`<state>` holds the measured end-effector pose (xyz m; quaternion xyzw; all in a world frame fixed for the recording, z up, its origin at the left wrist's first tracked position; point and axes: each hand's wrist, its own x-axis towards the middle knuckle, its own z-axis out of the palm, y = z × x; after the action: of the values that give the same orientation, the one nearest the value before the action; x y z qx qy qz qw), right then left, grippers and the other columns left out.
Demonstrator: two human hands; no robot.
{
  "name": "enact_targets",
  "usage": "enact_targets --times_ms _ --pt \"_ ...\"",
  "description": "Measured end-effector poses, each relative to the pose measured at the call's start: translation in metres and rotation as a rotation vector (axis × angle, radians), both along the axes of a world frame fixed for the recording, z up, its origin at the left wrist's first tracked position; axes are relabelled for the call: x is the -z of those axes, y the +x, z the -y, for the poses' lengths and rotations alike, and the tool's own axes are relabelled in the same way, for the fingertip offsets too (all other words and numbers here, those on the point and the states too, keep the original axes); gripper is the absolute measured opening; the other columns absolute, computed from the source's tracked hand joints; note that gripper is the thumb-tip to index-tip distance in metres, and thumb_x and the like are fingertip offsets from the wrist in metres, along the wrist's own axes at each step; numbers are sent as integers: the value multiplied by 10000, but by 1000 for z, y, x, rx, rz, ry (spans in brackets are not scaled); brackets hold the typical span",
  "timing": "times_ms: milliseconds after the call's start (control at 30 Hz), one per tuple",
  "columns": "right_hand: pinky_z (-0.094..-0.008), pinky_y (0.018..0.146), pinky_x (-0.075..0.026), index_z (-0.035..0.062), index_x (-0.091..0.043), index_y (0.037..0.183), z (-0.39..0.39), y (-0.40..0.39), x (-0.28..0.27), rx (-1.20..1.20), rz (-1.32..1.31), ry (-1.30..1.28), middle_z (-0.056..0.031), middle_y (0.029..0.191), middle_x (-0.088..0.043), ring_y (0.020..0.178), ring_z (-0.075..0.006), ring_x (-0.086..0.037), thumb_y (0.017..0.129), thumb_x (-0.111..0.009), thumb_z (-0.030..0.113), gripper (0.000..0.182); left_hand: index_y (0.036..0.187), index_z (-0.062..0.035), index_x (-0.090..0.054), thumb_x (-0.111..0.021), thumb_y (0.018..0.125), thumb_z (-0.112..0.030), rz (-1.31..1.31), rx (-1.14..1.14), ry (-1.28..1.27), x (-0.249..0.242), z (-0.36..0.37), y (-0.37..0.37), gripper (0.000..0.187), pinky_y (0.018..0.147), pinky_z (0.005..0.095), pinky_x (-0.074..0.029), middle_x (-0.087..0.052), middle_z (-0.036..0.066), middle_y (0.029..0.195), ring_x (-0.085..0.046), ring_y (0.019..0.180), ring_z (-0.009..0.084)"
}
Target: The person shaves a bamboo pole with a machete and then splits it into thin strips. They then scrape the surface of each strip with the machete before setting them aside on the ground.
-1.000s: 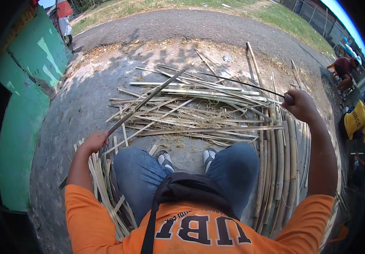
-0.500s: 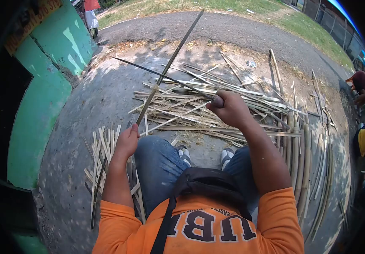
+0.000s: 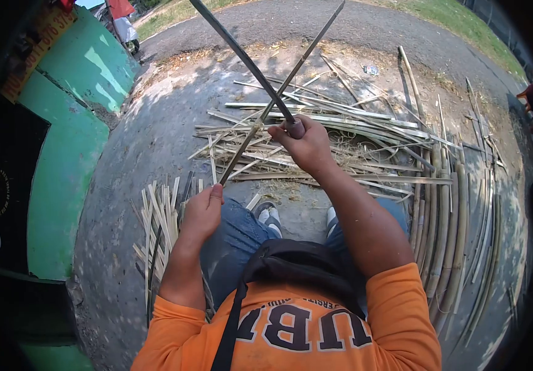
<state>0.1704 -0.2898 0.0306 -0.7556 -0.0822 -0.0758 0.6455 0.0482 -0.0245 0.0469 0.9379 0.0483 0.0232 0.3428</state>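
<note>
My left hand (image 3: 201, 213) grips the bamboo strip (image 3: 279, 93), which slants up and away to the right, while my right hand (image 3: 306, 145), clenched on the long blade (image 3: 241, 55), crosses it just above.

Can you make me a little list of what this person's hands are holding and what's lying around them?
left hand: grips a thin bamboo strip, tilted up and away
right hand: grips a long dark blade by its handle
crossing: blade and strip cross above the ground
in front: pile of split bamboo
left side: bundle of short strips
right side: long curved slats
</note>
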Motion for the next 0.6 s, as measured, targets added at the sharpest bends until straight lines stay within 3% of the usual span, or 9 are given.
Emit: enact_targets --times_ms 100,200,333,600 --pt "-272 685 -512 35 -724 935 18 2 -7 15 10 22 -38 797 -739 739 -83 -661 848 -890 407 417 941 5 -676 -485 1097 -452 13 34 74 -11 30 2 519 686 453 -494 -667 220 785 -651 742 428" --pt "-316 639 -493 19 -713 849 21 -1 -9 68 69 152 -52 714 -698 656 -112 -588 822 -890 465 480 940 5 -669 -499 1091 -440 1 51 89 -21 51 -2 500 693 479 -495 -663 254 811 -643 792 485" --pt "-267 670 -513 34 -696 875 27 4 -7 5 30 77 -29 778 -724 754 -75 -666 859 -893 349 372 929 0 -662 -507 1087 -444 41 43 132 -23 57 -2 495 687 501 -488 -645 263 791 -625 800 509" --pt "-291 605 -421 43 -678 849 24 -3 -12 -60 123 -5 27 682 -588 667 -76 -485 900 -850 286 302 934 3 -668 -502 1091 -438 17 25 159 -32 47 -6 496 682 486 -498 -661 259 803 -642 790 489"
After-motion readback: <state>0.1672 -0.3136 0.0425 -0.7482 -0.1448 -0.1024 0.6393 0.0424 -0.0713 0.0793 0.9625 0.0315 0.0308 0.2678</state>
